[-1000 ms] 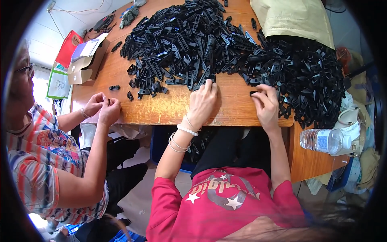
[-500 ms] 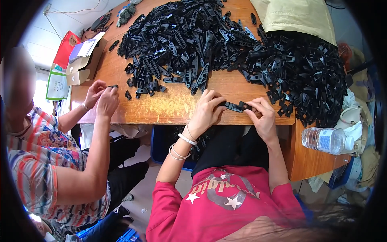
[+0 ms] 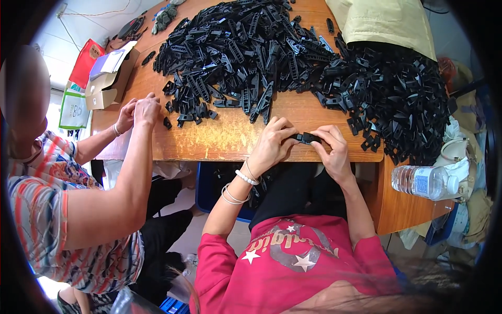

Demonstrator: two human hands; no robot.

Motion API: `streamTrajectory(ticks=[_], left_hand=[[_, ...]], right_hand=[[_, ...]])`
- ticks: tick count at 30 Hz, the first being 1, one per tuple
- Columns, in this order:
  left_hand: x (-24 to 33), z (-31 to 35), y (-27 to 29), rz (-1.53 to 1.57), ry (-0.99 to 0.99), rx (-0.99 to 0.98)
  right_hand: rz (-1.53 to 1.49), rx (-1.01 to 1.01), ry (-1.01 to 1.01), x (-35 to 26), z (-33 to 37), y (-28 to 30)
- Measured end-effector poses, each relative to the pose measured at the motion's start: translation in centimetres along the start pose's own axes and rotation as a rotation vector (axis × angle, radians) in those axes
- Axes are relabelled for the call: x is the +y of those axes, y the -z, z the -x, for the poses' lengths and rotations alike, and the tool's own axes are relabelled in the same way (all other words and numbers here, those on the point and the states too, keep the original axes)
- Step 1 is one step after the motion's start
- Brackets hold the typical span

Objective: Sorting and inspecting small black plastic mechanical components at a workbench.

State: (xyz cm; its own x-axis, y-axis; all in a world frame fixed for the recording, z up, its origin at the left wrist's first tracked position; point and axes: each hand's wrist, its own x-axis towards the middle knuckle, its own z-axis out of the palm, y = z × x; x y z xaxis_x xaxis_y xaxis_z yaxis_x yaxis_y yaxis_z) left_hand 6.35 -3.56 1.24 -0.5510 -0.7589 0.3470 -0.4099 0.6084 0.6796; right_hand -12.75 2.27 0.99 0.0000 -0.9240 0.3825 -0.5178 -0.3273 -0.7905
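Above the table's near edge, my left hand point(image 3: 273, 142) pinches one end of a black plastic part point(image 3: 303, 138). My right hand point(image 3: 332, 150) grips a small black plastic piece point(image 3: 312, 137) at the other end, touching the first. Whether the two are joined cannot be told, as fingers cover both ends. Beyond my hands lies a large heap of long, ladder-like black plastic parts point(image 3: 230, 57). To the right spreads a pile of smaller black plastic pieces point(image 3: 402, 99).
A co-worker's hands point(image 3: 140, 111) are close together at the left table edge. A cardboard box point(image 3: 112, 83) stands beyond them. A clear plastic bottle point(image 3: 423, 181) lies at right, and a pale sack point(image 3: 384, 23) lies at the back right. Below the table is a blue bin point(image 3: 205, 193).
My right hand has moved slightly left, bringing its small piece closer along the part in my left hand. The co-worker's hands have shifted slightly and their body has leaned.
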Motion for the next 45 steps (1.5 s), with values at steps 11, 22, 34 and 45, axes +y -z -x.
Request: streamTrajectory(ticks=[11, 22, 34, 45], left_hand=[[-0.3, -0.2, 0.2, 0.02, -0.03, -0.011], [1.1, 1.2, -1.0, 0.01, -0.09, 0.127], [3.5, 3.2, 0.1, 0.042, -0.303, 0.1], [1.7, 3.0, -1.1, -0.075, -0.058, 0.107]], right_hand=[[-0.027, -0.025, -0.046, 0.0, -0.2, 1.4], [0.042, 0.029, 0.037, -0.5, 0.3, 0.4], [-0.542, -0.222, -0.421, -1.9, 1.0, 2.6], [0.272, 0.017, 0.111, -1.6, 0.2, 1.7]])
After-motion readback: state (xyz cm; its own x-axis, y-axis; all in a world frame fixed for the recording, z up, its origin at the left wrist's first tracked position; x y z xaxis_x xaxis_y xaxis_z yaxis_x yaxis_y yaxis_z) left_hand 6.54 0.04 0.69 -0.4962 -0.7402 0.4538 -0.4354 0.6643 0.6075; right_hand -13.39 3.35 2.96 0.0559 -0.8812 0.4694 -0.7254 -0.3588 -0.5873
